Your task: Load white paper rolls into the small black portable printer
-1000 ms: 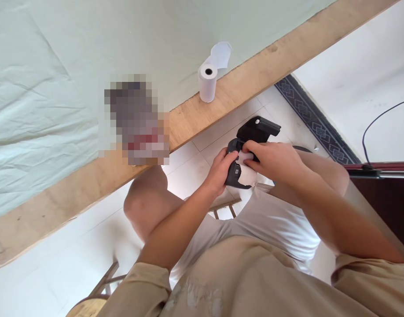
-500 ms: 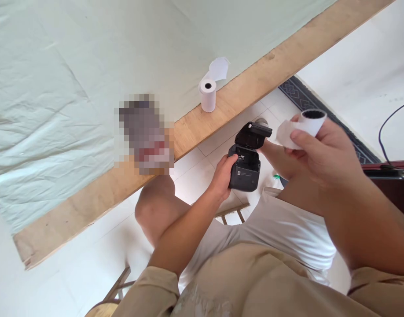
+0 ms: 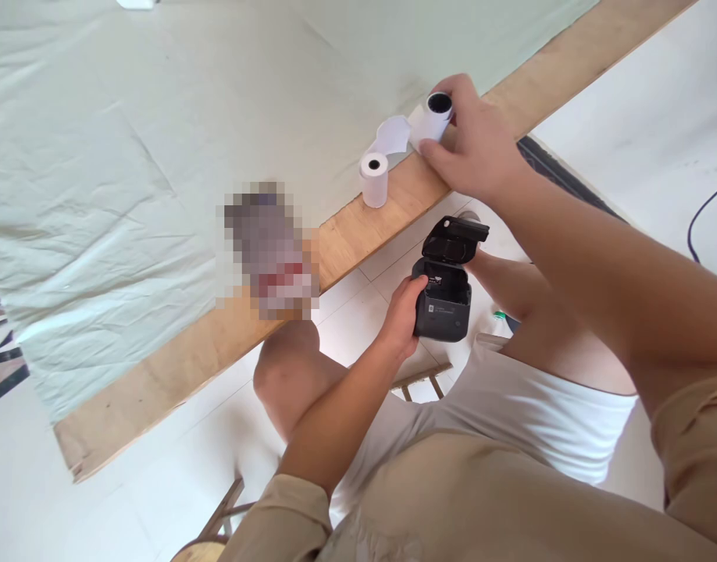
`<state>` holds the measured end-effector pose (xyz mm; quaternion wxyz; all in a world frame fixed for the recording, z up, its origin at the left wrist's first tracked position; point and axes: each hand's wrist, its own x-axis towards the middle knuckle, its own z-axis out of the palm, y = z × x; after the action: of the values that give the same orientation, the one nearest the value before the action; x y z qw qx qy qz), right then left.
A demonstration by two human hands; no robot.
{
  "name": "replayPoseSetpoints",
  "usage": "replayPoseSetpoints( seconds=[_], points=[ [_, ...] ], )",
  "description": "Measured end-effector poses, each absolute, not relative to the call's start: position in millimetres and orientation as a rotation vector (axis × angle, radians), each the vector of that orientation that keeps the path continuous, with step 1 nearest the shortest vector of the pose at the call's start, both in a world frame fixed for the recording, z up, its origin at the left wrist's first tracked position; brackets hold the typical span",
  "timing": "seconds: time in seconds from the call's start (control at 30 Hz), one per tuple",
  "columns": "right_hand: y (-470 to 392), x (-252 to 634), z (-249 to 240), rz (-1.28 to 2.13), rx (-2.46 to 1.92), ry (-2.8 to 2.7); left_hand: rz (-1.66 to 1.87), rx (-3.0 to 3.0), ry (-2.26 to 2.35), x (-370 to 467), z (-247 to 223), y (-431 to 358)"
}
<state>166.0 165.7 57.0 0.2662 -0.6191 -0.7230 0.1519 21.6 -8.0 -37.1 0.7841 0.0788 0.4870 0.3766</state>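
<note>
My left hand (image 3: 401, 318) is closed around a black portable receipt printer (image 3: 444, 318), its thumb on the rim. The printer's lid (image 3: 454, 238) stands raised, and no paper roll shows in its compartment. Over the table edge, my right hand (image 3: 476, 144) grips a thin white paper roll (image 3: 433, 125) with a wide dark core. It is hidden whether this roll touches the table. Just left of it a fuller paper roll (image 3: 375, 186) stands upright on the wooden edge, a loose strip of paper curling up behind it.
A pale cloth (image 3: 176, 101) covers the table, leaving a bare wooden edge (image 3: 358, 242). On it lies a blurred-out item (image 3: 270, 250). A wooden stool (image 3: 203, 549) stands at lower left, and a black cable (image 3: 695, 222) hangs at right. Something white (image 3: 137, 3) shows at the top.
My right hand has carried the thin paper roll forward and left, from above my lap to the table edge beside the standing roll. My left hand keeps the printer nearly still.
</note>
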Motion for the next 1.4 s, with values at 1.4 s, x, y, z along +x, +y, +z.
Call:
replayPoseSetpoints(
  seconds=[1.4],
  points=[
    [-39,215,-12,1.491,-1.502,-0.247,0.880,0.149,1.042,30,-35,0]
  ],
)
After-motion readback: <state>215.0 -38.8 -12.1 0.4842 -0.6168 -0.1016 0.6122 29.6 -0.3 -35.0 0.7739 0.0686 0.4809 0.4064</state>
